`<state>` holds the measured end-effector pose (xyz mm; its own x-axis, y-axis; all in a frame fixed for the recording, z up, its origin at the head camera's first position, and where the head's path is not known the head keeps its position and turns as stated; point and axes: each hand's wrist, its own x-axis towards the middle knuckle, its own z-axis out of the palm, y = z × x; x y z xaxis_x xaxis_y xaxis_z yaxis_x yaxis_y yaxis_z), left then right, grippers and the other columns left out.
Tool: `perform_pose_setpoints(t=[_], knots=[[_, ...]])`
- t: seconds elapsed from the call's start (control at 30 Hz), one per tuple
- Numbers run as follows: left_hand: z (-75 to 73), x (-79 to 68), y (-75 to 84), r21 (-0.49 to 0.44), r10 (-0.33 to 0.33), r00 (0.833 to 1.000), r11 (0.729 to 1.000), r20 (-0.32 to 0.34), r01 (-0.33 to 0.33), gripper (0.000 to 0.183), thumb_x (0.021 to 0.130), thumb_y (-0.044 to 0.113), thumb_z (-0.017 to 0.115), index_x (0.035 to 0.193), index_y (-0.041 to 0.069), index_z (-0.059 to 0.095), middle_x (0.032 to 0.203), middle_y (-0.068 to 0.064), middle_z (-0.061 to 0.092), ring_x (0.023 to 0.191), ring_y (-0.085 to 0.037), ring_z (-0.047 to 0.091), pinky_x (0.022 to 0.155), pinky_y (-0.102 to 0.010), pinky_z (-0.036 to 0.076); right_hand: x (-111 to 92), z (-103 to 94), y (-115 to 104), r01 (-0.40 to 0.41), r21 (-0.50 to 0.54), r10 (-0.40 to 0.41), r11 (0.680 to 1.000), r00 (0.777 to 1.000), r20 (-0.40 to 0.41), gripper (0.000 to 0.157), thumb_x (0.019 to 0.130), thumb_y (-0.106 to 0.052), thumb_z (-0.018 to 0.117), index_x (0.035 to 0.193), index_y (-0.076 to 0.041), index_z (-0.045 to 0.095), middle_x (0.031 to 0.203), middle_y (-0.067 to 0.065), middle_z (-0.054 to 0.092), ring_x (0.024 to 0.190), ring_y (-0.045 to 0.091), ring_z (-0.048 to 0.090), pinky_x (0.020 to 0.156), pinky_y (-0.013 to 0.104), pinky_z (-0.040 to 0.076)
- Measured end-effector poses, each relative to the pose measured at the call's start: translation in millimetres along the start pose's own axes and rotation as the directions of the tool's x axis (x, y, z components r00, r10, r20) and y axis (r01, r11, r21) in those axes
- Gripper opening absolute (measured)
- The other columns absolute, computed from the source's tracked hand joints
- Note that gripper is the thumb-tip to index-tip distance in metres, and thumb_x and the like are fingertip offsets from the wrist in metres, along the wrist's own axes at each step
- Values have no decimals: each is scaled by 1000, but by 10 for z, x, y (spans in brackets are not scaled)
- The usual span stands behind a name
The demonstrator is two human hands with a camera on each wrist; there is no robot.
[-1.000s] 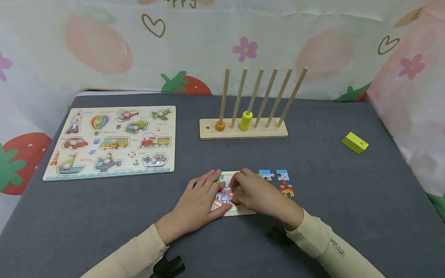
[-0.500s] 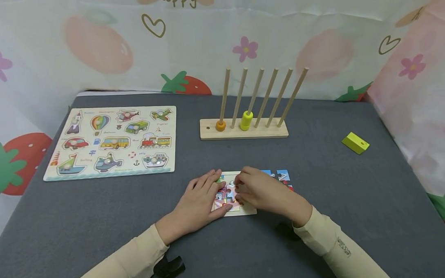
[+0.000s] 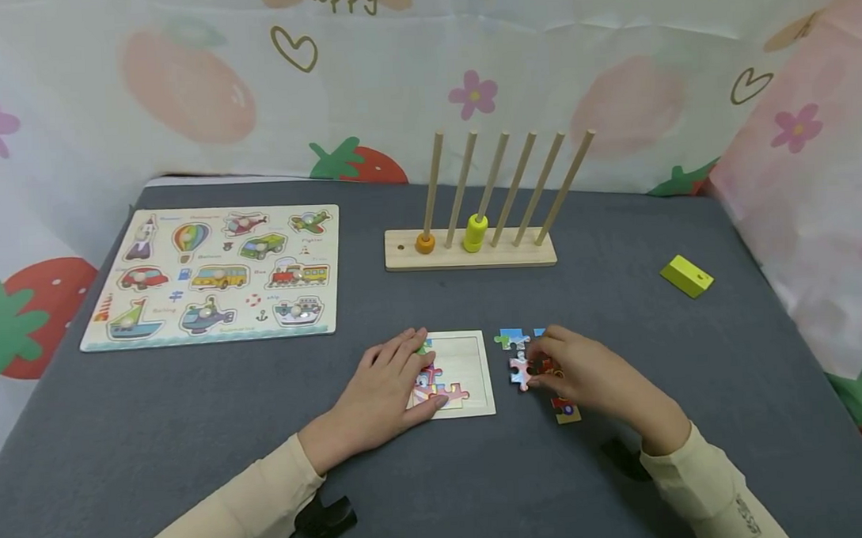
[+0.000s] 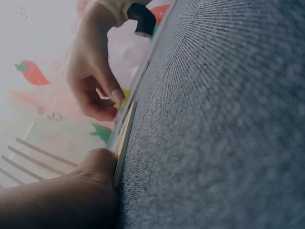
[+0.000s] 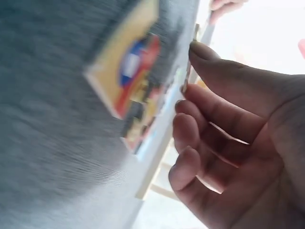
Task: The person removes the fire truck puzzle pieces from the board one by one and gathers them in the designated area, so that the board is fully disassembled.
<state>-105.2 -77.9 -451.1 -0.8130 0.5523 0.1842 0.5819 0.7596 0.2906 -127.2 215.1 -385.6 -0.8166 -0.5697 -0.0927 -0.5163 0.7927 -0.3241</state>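
My left hand lies with fingers spread over the left side of a small wooden puzzle tray, covering part of it. A few pink jigsaw pieces show inside the frame beside its thumb. Just right of the tray, my right hand pinches a pink and light-blue jigsaw piece between thumb and index finger; the right wrist view shows this piece edge-on. Under and around that hand lie several loose jigsaw pieces, including a blue one and a red and yellow one, partly hidden.
A wooden peg stand with orange and yellow-green beads stands behind the tray. At the back left lies a vehicle knob puzzle board. A yellow block sits to the right. A printed cloth hangs behind the table.
My right hand has moved right, from over the tray to the loose pieces, taking the pink jigsaw piece out of the tray with it. My left hand has stayed in place.
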Motion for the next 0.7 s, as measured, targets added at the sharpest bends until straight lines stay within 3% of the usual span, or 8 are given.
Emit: perform_pose_setpoints(t=[0.2,0.7], knots=[[1,4,-4,-17,-10,1000,1000,19,10,61,94,55,49,135,10,52,153,-10,34,142,-24,28,107,-47,29,-14,69,26,37,-19,-38,999,999,-38,23,83,-21,76,102,-11,68,98,0,58,70,6,52,60,21,45],[3,11,-9,-11,-19,999,1000,36,19,63,94,56,48,136,10,51,154,-9,33,142,-23,27,108,-47,28,8,93,-12,0,-59,-2,998,999,-42,27,81,-20,78,104,-10,69,95,0,57,70,5,50,59,20,44]])
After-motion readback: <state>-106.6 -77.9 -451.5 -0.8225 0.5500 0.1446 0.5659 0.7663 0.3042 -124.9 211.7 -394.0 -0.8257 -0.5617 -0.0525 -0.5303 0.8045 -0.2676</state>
